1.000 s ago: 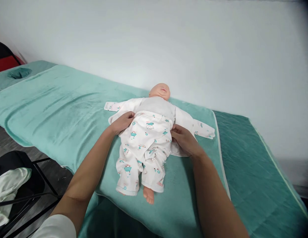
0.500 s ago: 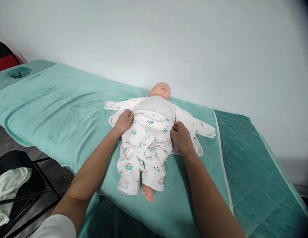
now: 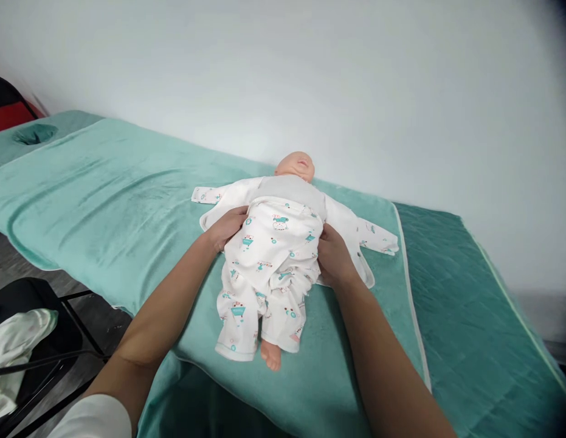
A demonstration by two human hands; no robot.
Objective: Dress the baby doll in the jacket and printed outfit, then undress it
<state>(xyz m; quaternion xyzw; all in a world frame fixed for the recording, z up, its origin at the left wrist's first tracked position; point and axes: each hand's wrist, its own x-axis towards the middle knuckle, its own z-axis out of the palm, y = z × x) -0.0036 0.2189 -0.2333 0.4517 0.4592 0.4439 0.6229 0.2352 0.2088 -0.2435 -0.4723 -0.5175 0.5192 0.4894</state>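
A baby doll [image 3: 295,165] lies on its back on a green bed cover, its head toward the wall. It wears patterned white baby trousers [image 3: 273,258], pulled up over its belly, and an unfastened white baby jacket [image 3: 341,219] spread out under it with both sleeves stretched sideways. One bare foot [image 3: 270,355] sticks out of a trouser leg. My left hand [image 3: 230,226] is closed at the left side of the trouser waist, its fingertips hidden by the cloth. At the right side, my right hand [image 3: 332,252] grips the trousers too, fingers partly behind the fabric.
The light green cover [image 3: 104,201] spans the bed, with a darker quilted layer [image 3: 451,292] at the right end. A white wall [image 3: 283,73] runs behind. A black chair [image 3: 59,328] with a pale cloth [image 3: 18,347] on it stands at lower left.
The trouser waistband has moved slightly up toward the doll's chest. Both hands have shifted their hold, the fingers now further under the sides of the trousers.
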